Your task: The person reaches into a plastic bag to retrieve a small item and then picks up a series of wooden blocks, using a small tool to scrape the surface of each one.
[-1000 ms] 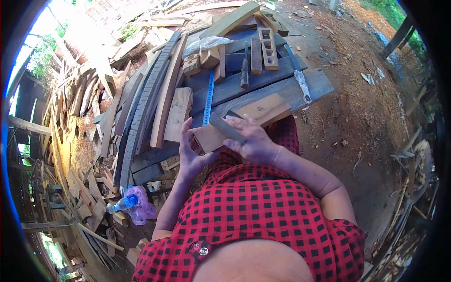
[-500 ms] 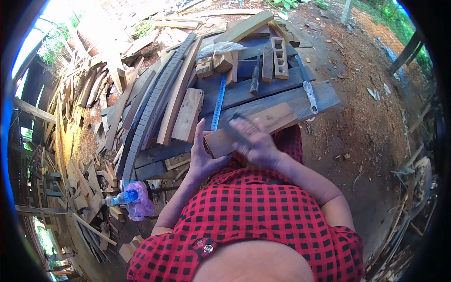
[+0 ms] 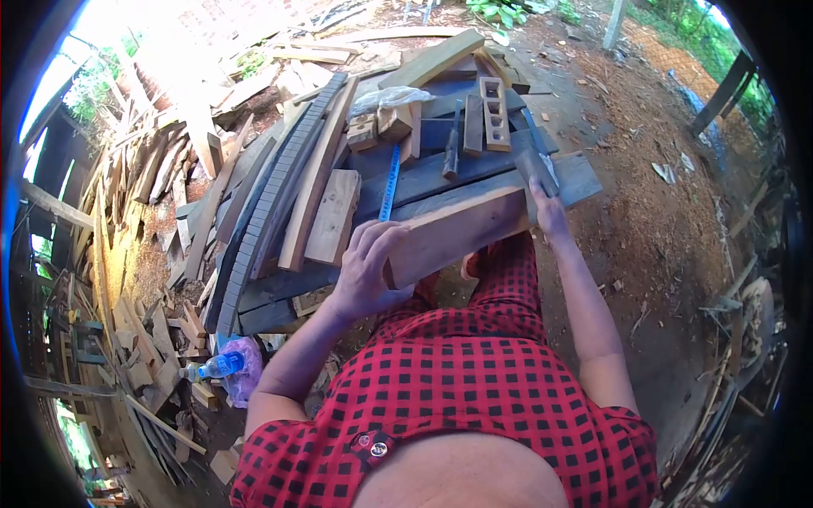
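Since the last frames, brown rectangular wooden block has tipped: broad side face now shows toward the person. Left hand grips its left end, fingers over the top edge. Right hand has swung from near the left hand to the block's right end, holding flat grey rectangular bar; bar-to-block contact unclear. Likely a pause or reposition in working the block. Blue strip-like tape measure lies just beyond left hand.
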A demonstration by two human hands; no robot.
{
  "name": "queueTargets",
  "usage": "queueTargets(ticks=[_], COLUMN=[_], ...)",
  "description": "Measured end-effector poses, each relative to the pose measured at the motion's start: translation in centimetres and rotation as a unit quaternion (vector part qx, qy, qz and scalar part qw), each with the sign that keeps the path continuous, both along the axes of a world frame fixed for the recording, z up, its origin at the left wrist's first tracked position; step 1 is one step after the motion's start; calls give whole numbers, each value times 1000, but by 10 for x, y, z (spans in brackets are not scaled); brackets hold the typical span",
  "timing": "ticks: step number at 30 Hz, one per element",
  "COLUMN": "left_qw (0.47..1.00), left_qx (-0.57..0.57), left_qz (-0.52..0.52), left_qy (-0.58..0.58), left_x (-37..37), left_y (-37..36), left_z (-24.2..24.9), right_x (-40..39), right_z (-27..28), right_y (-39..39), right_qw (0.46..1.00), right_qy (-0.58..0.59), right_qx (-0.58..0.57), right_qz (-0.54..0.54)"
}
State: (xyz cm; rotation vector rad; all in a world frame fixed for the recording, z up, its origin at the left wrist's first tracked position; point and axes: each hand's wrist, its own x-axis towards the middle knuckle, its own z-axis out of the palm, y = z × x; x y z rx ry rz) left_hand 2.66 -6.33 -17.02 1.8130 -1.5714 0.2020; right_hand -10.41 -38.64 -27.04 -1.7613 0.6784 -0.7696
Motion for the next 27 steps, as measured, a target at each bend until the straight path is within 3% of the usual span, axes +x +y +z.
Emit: queueTargets(ticks=[3, 5, 7, 9, 11, 14, 17, 19, 20, 24, 25, 27], left_qw=[997, 994, 994, 994, 994, 996, 996, 995, 994, 993, 992, 996], left_qx=[10, 37, 26, 17, -17, -4, -9, 7, 23, 0, 0, 6], left_qz=[-38, -52, -56, -58, -72, -53, -49, -41, -45, -65, -63, -60], left_qy=[-63, -84, -87, -89, -79, -69, -72, -86, -97, -103, -105, -62], left_x=[5, 9, 11, 11, 10, 5, 5, 8, 9, 9, 9, 7], left_y=[-3, 2, 6, 9, 9, 9, 11, 14, 15, 12, 12, 12], left_z=[5, 1, -12, -19, -22, -16, -17, -18, -21, -23, -22, -18], right_x=[6, 14, 14, 9, 7, 0, -2, -9, -15, -9, -4, -2], right_z=[19, 10, 23, 57, 80, 96, 70, 58, 23, 20, 21, 70], right_y=[12, 12, 47, 92, 124, 138, 96, 59, 25, 43, 57, 108], right_qw=[1000, 973, 935, 951, 927, 910, 953, 982, 982, 933, 968, 959], right_qy=[2, 191, 203, 143, 28, 34, 31, 45, 106, 258, 158, 28], right_qx=[14, -113, -292, -247, -284, -263, -169, -18, -75, -251, -178, -176], right_qz=[12, 65, 12, 118, 243, 318, 249, 183, 136, -6, 73, 223])
